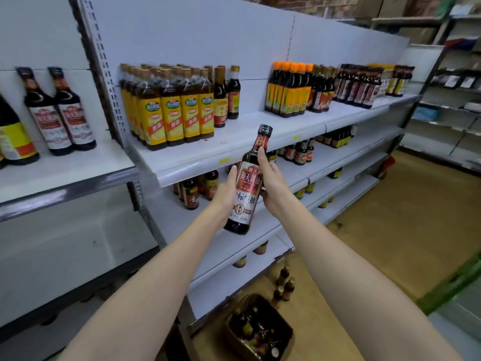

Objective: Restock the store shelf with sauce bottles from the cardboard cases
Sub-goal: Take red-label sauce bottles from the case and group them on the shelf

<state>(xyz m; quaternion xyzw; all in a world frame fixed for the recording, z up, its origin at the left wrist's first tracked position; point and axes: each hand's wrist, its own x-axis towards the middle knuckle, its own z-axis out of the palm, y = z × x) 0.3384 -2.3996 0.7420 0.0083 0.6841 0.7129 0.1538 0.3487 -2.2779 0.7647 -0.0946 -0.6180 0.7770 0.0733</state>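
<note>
Nearest me, low on the floor: open cardboard case (pixel 260 332), brown, soft-edged, dark bottles packed inside, sat just beside the shelf unit's foot w/ a few loose small bottles (pixel 283 285) standing beyond it.

Both my hands were up on one sauce bottle (pixel 247 183), held in the air before the shelf lip, tilted w/ cap to upper right. Dark glass, round body, red/white label, glossy.

L hand (pixel 226 194): fingers straight, pressed flat along the bottle's left side. R hand (pixel 272 183): fingers curled round the shoulder/neck, index up along the glass.

Top shelf (pixel 187 165): white metal, rounded front edge, bare strip along the front. Yellow-label bottles (pixel 171 113) sat shrink-wrapped to the left, orange-cap bottles (pixel 289 92) to the right, open gap between them.

Aisle floor (pixel 390 230) on the right: tan, smooth.
</note>
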